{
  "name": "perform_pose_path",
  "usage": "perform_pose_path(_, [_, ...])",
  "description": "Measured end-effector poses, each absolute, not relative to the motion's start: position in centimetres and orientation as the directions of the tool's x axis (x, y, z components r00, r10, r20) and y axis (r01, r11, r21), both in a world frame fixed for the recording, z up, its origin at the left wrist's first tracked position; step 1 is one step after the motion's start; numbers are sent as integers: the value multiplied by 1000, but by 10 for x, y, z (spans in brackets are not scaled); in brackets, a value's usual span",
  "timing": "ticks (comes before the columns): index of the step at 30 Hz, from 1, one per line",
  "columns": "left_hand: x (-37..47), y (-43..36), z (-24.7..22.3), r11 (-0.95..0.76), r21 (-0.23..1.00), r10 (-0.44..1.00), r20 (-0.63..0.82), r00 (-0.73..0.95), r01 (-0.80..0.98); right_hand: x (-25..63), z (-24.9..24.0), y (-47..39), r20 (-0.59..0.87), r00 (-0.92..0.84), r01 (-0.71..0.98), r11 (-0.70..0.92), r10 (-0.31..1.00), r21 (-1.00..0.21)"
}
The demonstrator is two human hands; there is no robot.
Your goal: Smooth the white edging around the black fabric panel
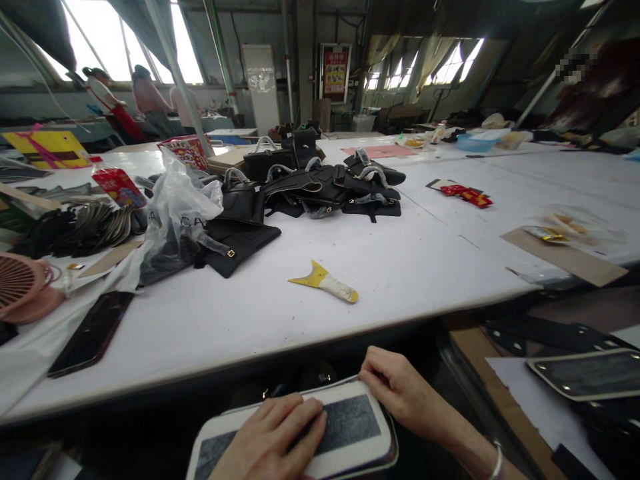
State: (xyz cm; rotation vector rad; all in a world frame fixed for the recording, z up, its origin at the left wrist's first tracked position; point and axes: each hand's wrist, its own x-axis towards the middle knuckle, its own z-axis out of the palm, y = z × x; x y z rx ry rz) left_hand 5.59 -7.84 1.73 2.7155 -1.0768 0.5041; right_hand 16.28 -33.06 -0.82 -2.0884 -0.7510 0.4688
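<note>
Fingers of the left hand [267,437] lie slightly parted, palm down, across the white-bordered panel [350,427] before the table [425,267]; the right hand [397,387], forearm slanting from lower right, curls closed on its far right corner.

The head view faces forward and down, left hand [273,440] and right hand [403,393] close, surface [425,267] stretching toward far windows [186,50].

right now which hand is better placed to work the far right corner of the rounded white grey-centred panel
Probably the right hand: its fingers are at that corner; the left hand lies across the panel.
</note>
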Motion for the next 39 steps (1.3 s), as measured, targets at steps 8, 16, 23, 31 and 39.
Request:
perform_pose_path(8, [56, -80, 17, -718, 66, -634, 350, 690, -693, 165, -6, -327, -125, 782, 263, -505, 611, -822])
perform_pose_path(16, [52, -82, 18, -717, 98, -648, 272, 712, -690, 158, -6, -320, -133, 830, 231, -551, 542, -802])
perform_pose_path(23, [55, -86, 40, -737, 204, -665, -50, 745, -644, 157, -14, -319, -153, 857, 188, -574, 493, -797])
perform_pose_path(31, [54, -89, 67, -787, 351, -587, -169, 792, -508, 158, -13, -321, -167, 841, 185, -564, 514, -805])
perform_pose_path(39, [76, -114, 58, -746, 429, -619, -165, 768, -509, 160, -8, -324, -158, 810, 219, -543, 564, -811])
